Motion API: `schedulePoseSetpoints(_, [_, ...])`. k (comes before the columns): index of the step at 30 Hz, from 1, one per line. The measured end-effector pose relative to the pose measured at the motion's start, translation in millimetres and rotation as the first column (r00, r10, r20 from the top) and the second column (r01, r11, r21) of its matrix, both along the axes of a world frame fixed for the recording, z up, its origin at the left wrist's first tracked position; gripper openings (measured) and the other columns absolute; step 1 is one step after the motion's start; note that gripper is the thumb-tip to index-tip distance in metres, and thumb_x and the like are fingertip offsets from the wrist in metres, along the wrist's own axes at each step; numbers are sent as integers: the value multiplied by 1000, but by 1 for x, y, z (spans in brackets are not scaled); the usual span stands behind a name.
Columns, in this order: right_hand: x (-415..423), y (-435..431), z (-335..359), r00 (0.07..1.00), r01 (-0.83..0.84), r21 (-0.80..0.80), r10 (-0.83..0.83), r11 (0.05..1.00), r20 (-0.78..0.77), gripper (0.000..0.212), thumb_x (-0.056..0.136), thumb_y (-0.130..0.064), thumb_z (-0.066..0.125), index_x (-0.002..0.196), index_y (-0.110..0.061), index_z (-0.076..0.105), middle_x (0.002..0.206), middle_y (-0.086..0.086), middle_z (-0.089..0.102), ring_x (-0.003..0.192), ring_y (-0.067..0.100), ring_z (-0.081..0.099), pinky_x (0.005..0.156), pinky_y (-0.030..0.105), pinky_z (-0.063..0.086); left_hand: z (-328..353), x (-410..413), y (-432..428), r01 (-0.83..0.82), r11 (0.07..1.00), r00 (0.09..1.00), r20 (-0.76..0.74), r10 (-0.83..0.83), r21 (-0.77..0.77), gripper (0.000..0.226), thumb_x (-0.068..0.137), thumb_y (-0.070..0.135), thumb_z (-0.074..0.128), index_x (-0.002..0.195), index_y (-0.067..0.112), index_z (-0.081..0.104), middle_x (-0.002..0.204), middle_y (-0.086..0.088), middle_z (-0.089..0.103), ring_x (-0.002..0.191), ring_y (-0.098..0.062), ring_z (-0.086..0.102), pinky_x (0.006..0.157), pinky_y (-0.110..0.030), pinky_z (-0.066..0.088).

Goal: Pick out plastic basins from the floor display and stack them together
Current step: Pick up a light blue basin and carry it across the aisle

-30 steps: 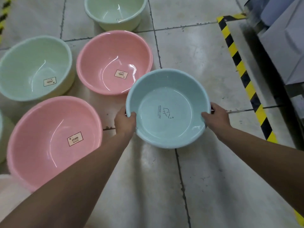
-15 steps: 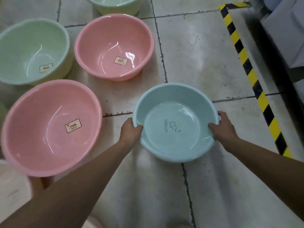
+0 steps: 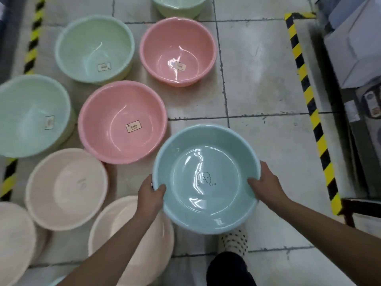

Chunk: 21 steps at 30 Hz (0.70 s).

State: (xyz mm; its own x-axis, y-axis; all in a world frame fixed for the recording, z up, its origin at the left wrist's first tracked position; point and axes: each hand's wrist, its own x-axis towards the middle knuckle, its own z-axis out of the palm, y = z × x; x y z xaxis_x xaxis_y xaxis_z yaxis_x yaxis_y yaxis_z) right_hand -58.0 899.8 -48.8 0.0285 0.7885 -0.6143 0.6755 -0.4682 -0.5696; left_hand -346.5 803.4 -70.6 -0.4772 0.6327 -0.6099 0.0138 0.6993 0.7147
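I hold a light blue basin (image 3: pixel 206 153) off the floor, level and mouth up, with a small printed logo inside. My left hand (image 3: pixel 151 196) grips its left rim and my right hand (image 3: pixel 266 183) grips its right rim. On the floor to the left lie two pink basins, one near (image 3: pixel 122 121) and one farther back (image 3: pixel 178 51). Beyond them are green basins (image 3: pixel 94 48), (image 3: pixel 31 114) and a third (image 3: pixel 177 6) at the top edge. Cream basins (image 3: pixel 66 188), (image 3: pixel 142 244) sit at lower left, the nearer one partly under my left forearm.
Yellow-black hazard tape (image 3: pixel 309 104) marks the tiled floor on the right, beside a shelf of grey boxes (image 3: pixel 354 48). Another taped strip (image 3: pixel 33 38) runs along the left. My spotted shoe (image 3: pixel 234 240) shows below the blue basin. Bare tiles lie right of the basins.
The blue basin has come toward me in both hands, and the view has widened to show the cream basins at lower left. My grip is unchanged.
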Motion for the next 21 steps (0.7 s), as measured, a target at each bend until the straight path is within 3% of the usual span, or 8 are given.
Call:
schedulePoseSetpoints(3, [-44, -41, 21, 993, -113, -64, 114, 991, 8, 46, 86, -12, 54, 129, -21, 40, 93, -8, 59, 80, 10, 59, 54, 26, 47, 29, -41, -61, -78, 996, 997, 3, 79, -51, 26, 70, 19, 57, 92, 32, 62, 92, -2, 71, 82, -23, 67, 75, -39, 56])
schedulePoseSetpoints(6, [-96, -74, 34, 962, -268, -86, 271, 960, 28, 38, 85, -15, 58, 117, -22, 39, 91, -2, 60, 73, 7, 56, 56, 27, 45, 41, -79, -126, -186, 974, 982, -38, 183, -131, 28, 84, 10, 62, 107, 27, 60, 102, -5, 70, 93, -28, 67, 84, -43, 55])
schedulePoseSetpoints(11, [-179, -116, 32, 850, -502, -141, 517, 853, 100, 35, 85, -11, 59, 106, -22, 33, 79, -9, 50, 63, 7, 49, 48, 24, 36, 40, -119, -228, -387, 902, 922, -106, 374, -189, 27, 89, 3, 65, 112, 16, 64, 96, -3, 68, 91, -27, 66, 73, -30, 47])
schedulePoseSetpoints(16, [-228, -151, 5, 756, -610, -148, 628, 778, 184, 35, 83, -12, 62, 107, -20, 39, 89, -1, 53, 74, 22, 52, 61, 30, 40, 15, -132, -295, -469, 855, 883, -155, 444, -223, 24, 87, 7, 68, 109, 14, 65, 96, -7, 71, 90, -28, 68, 80, -37, 54])
schedulePoseSetpoints(21, [-247, -172, -40, 690, -645, -186, 669, 742, 275, 41, 81, -13, 64, 118, -11, 48, 102, 6, 59, 79, 23, 49, 65, 30, 40, -30, -130, -328, -456, 843, 889, -190, 416, -284, 27, 87, 11, 67, 113, 7, 64, 104, -10, 60, 95, -30, 62, 85, -39, 52])
